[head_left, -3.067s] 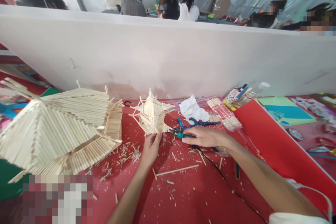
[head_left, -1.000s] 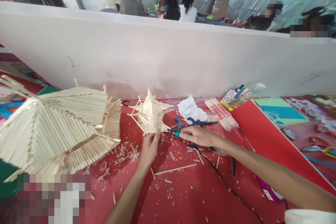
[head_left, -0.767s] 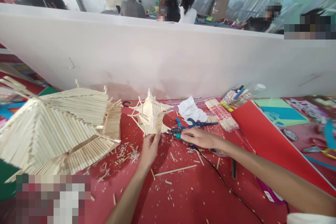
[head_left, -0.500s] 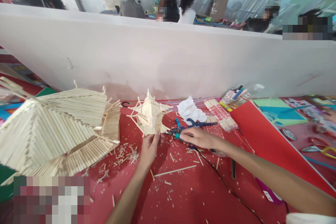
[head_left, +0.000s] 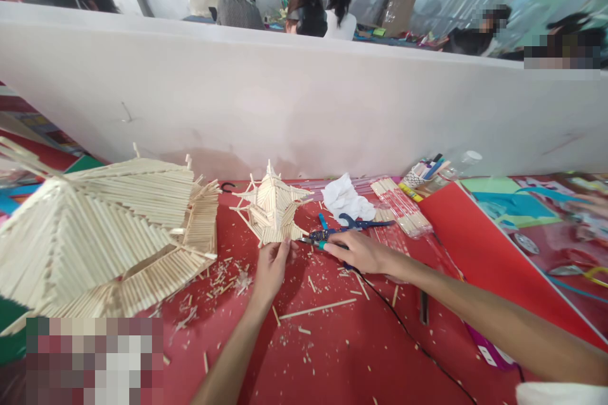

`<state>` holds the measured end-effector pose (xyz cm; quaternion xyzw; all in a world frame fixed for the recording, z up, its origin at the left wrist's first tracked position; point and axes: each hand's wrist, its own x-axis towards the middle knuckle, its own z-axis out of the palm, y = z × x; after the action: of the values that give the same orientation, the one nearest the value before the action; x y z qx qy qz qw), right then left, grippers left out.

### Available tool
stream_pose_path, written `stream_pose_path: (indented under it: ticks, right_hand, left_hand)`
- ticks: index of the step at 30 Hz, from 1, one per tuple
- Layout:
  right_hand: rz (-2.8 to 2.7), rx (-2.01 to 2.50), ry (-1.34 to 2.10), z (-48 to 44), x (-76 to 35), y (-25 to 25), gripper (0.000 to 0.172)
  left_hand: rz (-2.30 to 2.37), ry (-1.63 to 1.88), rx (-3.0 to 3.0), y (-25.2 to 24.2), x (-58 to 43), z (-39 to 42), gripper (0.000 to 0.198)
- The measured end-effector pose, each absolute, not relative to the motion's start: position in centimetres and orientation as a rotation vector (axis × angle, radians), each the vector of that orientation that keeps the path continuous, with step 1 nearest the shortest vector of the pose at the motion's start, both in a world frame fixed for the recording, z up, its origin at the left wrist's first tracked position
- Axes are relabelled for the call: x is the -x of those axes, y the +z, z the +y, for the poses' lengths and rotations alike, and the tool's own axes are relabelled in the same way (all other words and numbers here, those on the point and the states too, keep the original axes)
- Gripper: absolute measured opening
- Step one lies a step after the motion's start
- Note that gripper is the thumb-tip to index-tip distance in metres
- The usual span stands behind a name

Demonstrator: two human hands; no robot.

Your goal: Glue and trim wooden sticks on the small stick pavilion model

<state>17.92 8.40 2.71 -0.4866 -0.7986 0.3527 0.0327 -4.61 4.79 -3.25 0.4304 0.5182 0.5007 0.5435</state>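
Mid-frame, the left hand (head_left: 270, 264) pinches a pale, pointy wooden-stick model (head_left: 275, 209); the right hand (head_left: 363, 252) holds a green-handled metal tool (head_left: 322, 245), likely trimming; next needs steadiness.

One head-worn view, facing forward and down across a red table (head_left: 294, 386).
The camera looked from above the table's near side, from the wearer's own place, so the forearms ran in from the near edge and near right corner to the left hand (head_left: 273, 262) and right hand (head_left: 363, 253), around the middle of the view. Its shallow tilt took in the white panel (head_left: 285, 82) along the far side and, over its top, people (head_left: 240, 9) well beyond. It was near enough to show single sticks, and wide enough to reach the big model (head_left: 95, 221) at left and the red board (head_left: 494, 259) at right.
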Motion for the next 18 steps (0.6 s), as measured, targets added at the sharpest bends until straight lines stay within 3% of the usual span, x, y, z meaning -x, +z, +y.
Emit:
stream_pose_path:
  ticks: [18]
  right_hand:
    - [-2.565,1.517,0.844,8.26,-18.14,2.06,0.046]
  left_hand:
    - [1.234,1.19,-1.025,-3.35,4.62,4.75,0.059]
